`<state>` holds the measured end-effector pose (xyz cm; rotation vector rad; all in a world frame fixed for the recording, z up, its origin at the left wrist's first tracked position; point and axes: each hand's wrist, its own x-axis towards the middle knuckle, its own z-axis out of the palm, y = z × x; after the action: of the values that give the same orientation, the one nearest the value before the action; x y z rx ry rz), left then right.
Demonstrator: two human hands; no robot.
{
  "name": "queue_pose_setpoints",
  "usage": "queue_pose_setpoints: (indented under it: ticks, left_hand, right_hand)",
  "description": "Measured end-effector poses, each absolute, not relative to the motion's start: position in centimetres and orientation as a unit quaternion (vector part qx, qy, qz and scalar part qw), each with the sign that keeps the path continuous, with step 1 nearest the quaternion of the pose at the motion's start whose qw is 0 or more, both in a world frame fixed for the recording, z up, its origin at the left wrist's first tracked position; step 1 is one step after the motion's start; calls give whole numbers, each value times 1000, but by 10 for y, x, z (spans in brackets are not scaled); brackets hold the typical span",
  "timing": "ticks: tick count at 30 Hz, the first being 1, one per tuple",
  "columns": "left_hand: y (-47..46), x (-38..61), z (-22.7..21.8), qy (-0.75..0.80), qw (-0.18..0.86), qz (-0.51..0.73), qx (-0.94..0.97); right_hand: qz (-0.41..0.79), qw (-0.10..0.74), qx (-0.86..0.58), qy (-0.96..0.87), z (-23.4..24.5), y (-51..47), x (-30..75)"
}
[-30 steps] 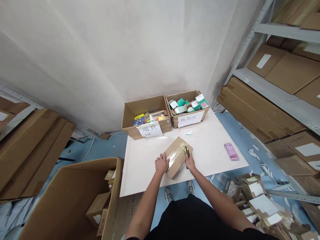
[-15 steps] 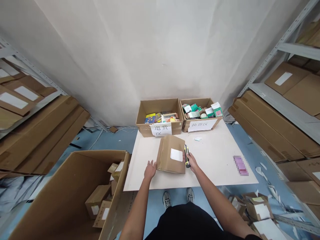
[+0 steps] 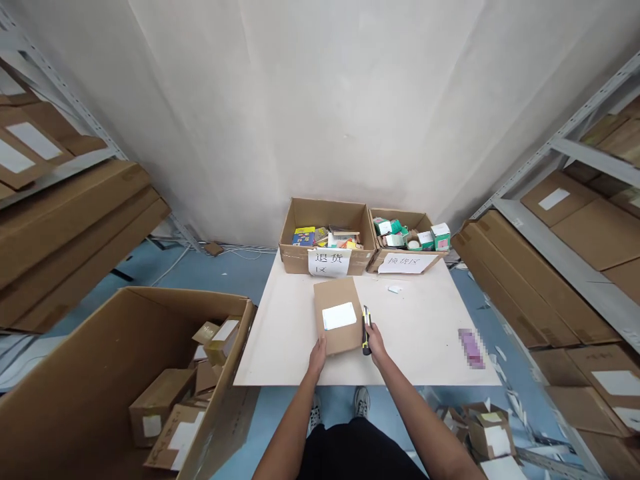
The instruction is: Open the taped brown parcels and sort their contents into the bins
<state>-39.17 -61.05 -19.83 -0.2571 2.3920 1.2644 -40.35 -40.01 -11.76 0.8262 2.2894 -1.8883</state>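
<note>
A brown cardboard box point(image 3: 337, 293) with a white label point(image 3: 340, 316) lies on the white table in front of me. My left hand point(image 3: 317, 355) grips its near left corner, with some fingers hidden by the box. In my right hand point(image 3: 375, 342) is a yellow and black utility knife point(image 3: 367, 332), pointing away from me beside the box's right edge. How far its blade is out is too small to make out.
Two open cartons stand at the table's point(image 3: 420, 360) back: one with books point(image 3: 303, 237), one with green-and-white packages point(image 3: 441, 237). A large carton point(image 3: 150, 293) holding parcels stands left. Shelves flank both sides. A blurred purple item point(image 3: 471, 349) lies right; opened boxes are on the floor.
The box has turned and now lies flatter, label facing up. My left hand, spread at its left side before, has closed on the near left corner. The knife stays in my right hand.
</note>
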Motion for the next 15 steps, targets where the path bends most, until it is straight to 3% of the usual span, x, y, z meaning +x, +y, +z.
queue_pose_setpoints:
  ticks: [5,9,12,15]
  left_hand:
    - [-608,-400,-204,843,260,434,-184]
    - [-625,-427,-190,870,182,403,-217]
    - [-631,-456,-164,918,67,370,-127]
    - [-624,-481,-139,940,130,316,-5]
  right_hand:
    - [-694,38,198,691,-78,-399,-401]
    - [-675,23,222,703,-72,-409,-395]
    - [-647,-2,252,720,-81,-410,-388]
    - [-620,14,264,738,-93,-409,-385]
